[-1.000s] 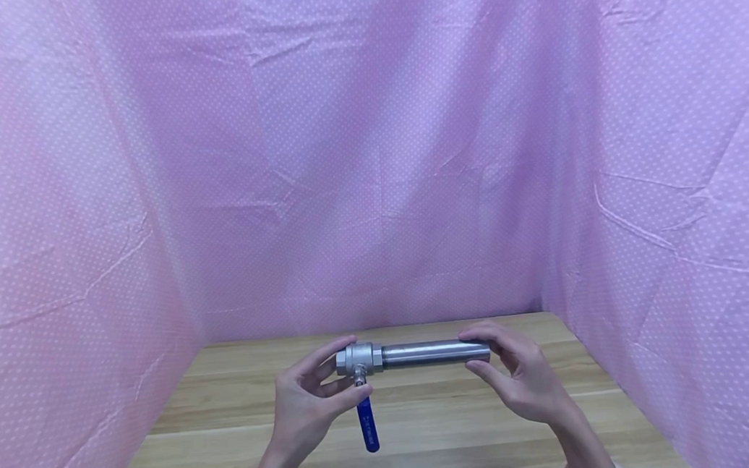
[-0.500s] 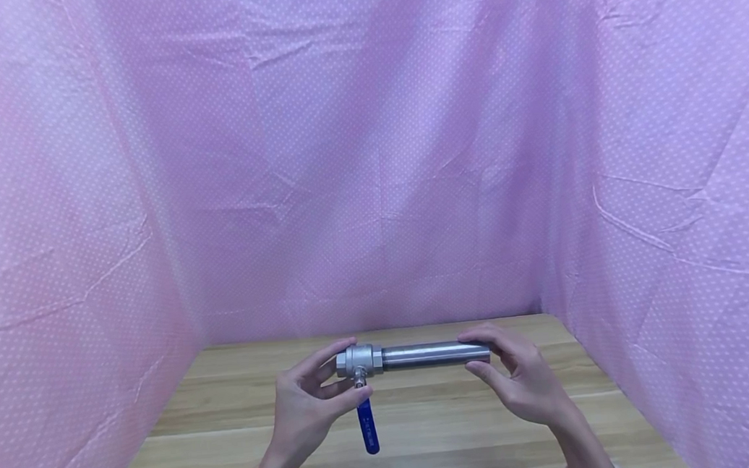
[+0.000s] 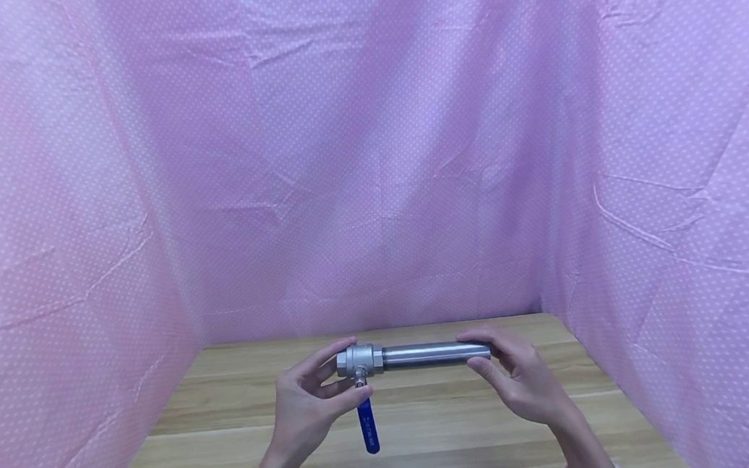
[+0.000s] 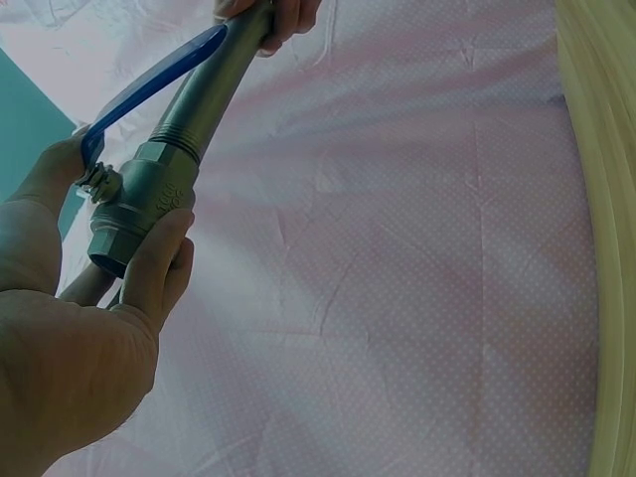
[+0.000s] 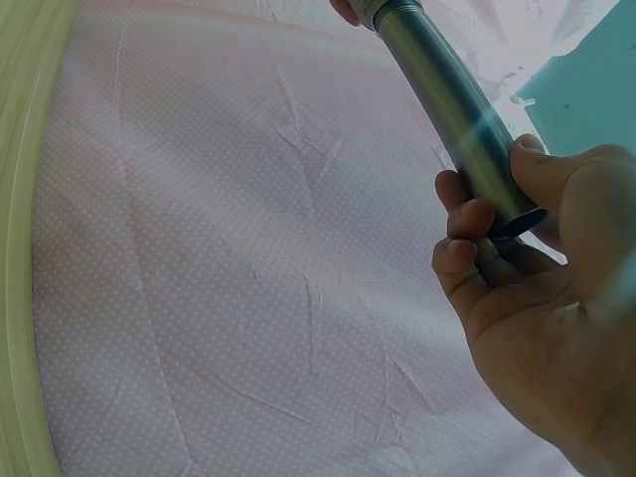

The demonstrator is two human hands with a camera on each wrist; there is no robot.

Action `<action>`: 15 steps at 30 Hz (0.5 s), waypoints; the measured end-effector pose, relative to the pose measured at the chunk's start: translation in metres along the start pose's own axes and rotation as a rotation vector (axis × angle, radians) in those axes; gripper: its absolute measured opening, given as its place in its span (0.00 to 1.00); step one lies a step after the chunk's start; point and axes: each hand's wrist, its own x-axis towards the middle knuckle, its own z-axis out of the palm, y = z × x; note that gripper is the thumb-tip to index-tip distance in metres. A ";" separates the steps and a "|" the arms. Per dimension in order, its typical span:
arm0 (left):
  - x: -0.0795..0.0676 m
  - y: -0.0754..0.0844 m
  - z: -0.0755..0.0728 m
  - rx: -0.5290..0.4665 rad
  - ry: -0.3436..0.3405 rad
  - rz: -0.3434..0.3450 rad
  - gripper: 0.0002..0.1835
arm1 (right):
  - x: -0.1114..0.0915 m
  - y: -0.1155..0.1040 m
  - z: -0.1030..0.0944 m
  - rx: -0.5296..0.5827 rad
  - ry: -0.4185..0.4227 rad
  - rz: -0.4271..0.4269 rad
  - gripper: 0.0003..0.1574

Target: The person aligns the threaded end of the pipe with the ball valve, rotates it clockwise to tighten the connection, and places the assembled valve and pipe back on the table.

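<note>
A metal ball valve with a blue lever handle sits on the left end of a smooth steel pipe. Threads show where the pipe meets the valve in the left wrist view. My left hand grips the valve body, its thumb against the base of the handle and its fingers behind the body. At the pipe's free end, my right hand pinches the pipe between thumb and fingers. Valve and pipe are held level, and the handle points toward me.
Below the hands is a wood-grain tabletop. Pink dotted cloth hangs behind it and along both sides. A teal surface shows past the cloth's edge in the wrist views.
My right thumb and fingers have shifted slightly on the pipe's end. The left hand and the valve stay in nearly the same place.
</note>
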 end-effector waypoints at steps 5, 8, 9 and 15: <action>0.000 0.000 0.000 -0.003 -0.002 0.000 0.38 | 0.001 0.002 0.000 0.005 0.006 -0.021 0.35; 0.000 0.000 0.000 0.002 0.002 0.002 0.38 | 0.001 0.002 0.000 0.037 0.012 -0.023 0.35; 0.000 0.000 0.000 0.002 0.002 0.003 0.38 | 0.001 0.002 0.001 0.046 0.015 -0.026 0.35; 0.000 0.000 0.001 0.007 0.006 -0.001 0.39 | 0.003 0.003 0.003 0.114 0.023 -0.099 0.37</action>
